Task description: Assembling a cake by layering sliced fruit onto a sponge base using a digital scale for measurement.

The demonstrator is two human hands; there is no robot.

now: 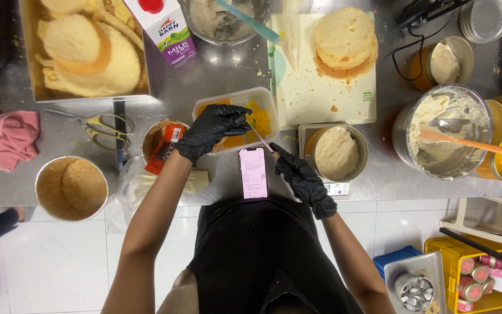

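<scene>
Overhead view of a steel worktop [216, 70] during layered-cake assembly; the left hand [211, 129], in a black glove, is curled over the rim of a clear plastic tub [265, 100] of yellow fruit pieces, and the right hand [301, 177], also gloved, pinches a slim tool, probably a small knife [261, 138], whose tip reaches into that tub. Work appears partway done: one round tin [336, 152] on a scale is already filled with cream, another tin [71, 187] at lower left holds only a bare sponge disc, and further sponge rounds [345, 42] wait on a board. A white carton [164, 26] with a red cap stands at top; a red and black packet [164, 148] leans in a cup; a phone [253, 172] with a pink screen lies at the edge.
</scene>
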